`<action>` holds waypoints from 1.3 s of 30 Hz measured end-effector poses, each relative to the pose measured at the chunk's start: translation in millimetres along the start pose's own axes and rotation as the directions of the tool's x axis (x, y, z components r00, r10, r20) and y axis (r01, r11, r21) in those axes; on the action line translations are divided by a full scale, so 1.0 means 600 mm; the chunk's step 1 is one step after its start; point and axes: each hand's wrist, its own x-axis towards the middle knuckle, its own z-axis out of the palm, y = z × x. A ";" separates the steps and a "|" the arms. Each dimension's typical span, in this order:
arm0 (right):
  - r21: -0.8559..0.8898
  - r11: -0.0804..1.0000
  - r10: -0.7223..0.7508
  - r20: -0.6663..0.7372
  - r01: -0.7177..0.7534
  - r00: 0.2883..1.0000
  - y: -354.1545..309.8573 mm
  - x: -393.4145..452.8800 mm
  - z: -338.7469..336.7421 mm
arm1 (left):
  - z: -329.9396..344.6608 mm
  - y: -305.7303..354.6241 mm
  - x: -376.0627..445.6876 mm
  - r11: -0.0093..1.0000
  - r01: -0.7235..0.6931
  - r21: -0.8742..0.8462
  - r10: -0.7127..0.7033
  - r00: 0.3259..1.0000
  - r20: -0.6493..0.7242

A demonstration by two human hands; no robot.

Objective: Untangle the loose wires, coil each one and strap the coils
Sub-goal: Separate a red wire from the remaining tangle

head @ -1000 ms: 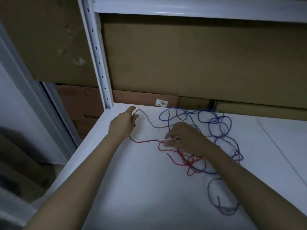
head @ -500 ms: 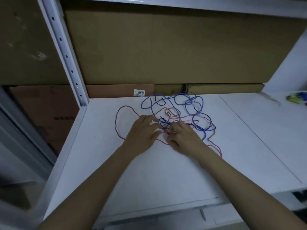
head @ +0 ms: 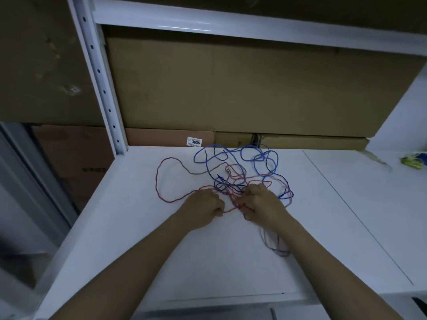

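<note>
Working at the knot, we have both hands down on the white desk (head: 129, 239), close together at the near edge of the tangle. Our left hand (head: 203, 207) has its fingers curled around a run of the red wire (head: 161, 195), and our right hand (head: 262, 204) pinches red strands just beside it, where the red and the blue wire (head: 256, 160) cross most thickly. The red wire throws a wide loop out to the left, while the blue one sprawls in several loops toward the far side, near the cardboard boxes (head: 231, 88) and the label reading 3055 (head: 194, 142). A pale strand trails off near our right forearm. Nothing is coiled or strapped yet, so we judge the untangling barely begun. The risk from here is pulling the two hands apart too hard: that would likely cinch the crossing strands into a tighter knot rather than free them. Dragging the red could also sweep the blue loops along and fold them over each other. Dim light makes the overlaps hard to read, so we could easily follow the wrong strand.
</note>
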 end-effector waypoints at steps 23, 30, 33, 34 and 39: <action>0.484 0.870 -0.108 0.009 0.090 0.994 0.030 0.109 -0.163 | -0.295 0.055 0.048 0.584 -0.241 -0.775 -0.573 0.554 -0.604; 0.947 0.283 0.094 -0.182 0.149 0.979 -0.069 0.133 -0.190 | -0.285 0.062 0.020 0.250 -0.221 -0.943 -0.628 0.704 -0.332; 0.883 0.416 0.210 -0.325 0.217 0.922 -0.070 0.160 -0.184 | -0.286 0.057 -0.006 -0.107 -0.122 -0.987 -0.399 0.914 -0.069; 0.837 0.494 0.192 -0.369 0.235 0.909 -0.072 0.166 -0.178 | -0.285 0.055 -0.011 -0.138 -0.105 -0.985 -0.359 0.932 -0.049; 0.667 0.716 0.025 -0.322 0.208 0.947 -0.093 0.173 -0.124 | -0.273 0.033 -0.013 -0.215 -0.271 -0.938 -0.451 0.880 -0.151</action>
